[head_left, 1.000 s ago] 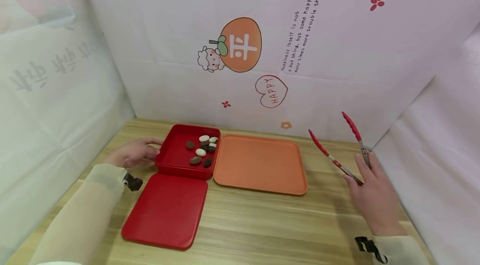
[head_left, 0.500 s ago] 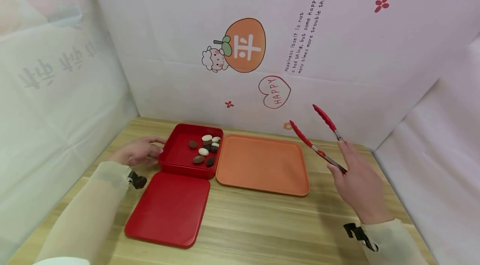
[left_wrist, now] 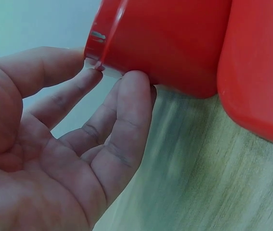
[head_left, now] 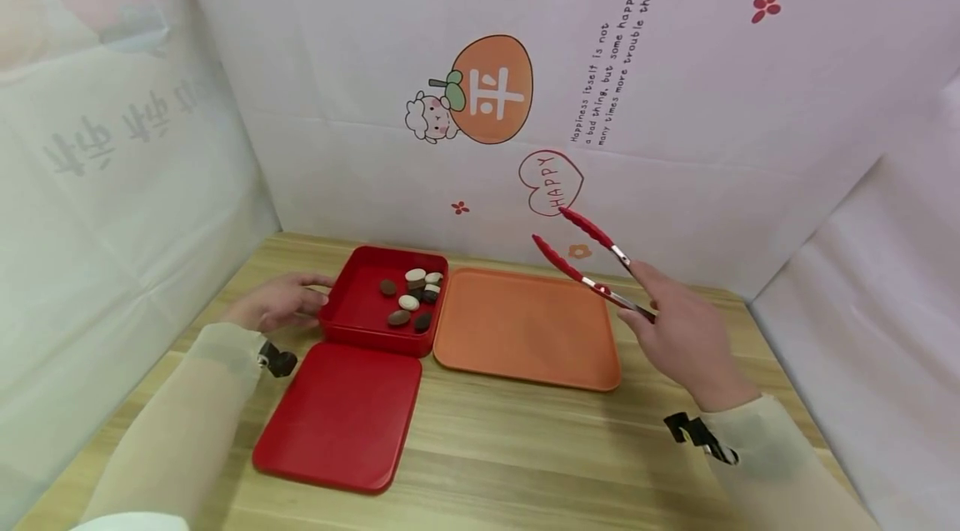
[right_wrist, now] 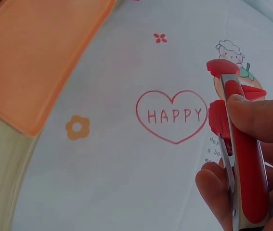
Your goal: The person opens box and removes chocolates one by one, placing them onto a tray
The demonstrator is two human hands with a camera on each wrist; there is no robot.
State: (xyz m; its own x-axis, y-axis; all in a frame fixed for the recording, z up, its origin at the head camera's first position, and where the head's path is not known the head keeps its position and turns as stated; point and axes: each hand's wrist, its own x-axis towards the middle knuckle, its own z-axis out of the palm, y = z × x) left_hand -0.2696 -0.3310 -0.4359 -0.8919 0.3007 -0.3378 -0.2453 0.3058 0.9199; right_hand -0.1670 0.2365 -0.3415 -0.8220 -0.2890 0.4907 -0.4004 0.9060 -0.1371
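Observation:
My left hand [head_left: 285,302] rests its fingertips against the left wall of a red square box [head_left: 375,339]; the left wrist view shows the fingers loosely bent at the box's edge [left_wrist: 170,43]. Inside the box, towards its right side, lie several small oval and blocky pieces [head_left: 408,303] in brown, dark brown and white. My right hand [head_left: 682,335] holds metal tongs with red tips [head_left: 555,256], thumb on the red-backed handle [right_wrist: 249,159] in the right wrist view. The tongs' arms stand apart with nothing between them, raised above the orange tray's far edge.
An orange tray [head_left: 525,331] lies right beside the box on the wooden table [head_left: 510,448]. In front of the box is a flat red lid [head_left: 341,414]. A printed white cloth [head_left: 345,156] hangs behind the table, with white cloth at both sides.
My right hand has carried the tongs leftwards from the table's right side to above the tray, and their tips have come closer together. My left hand stays at the box.

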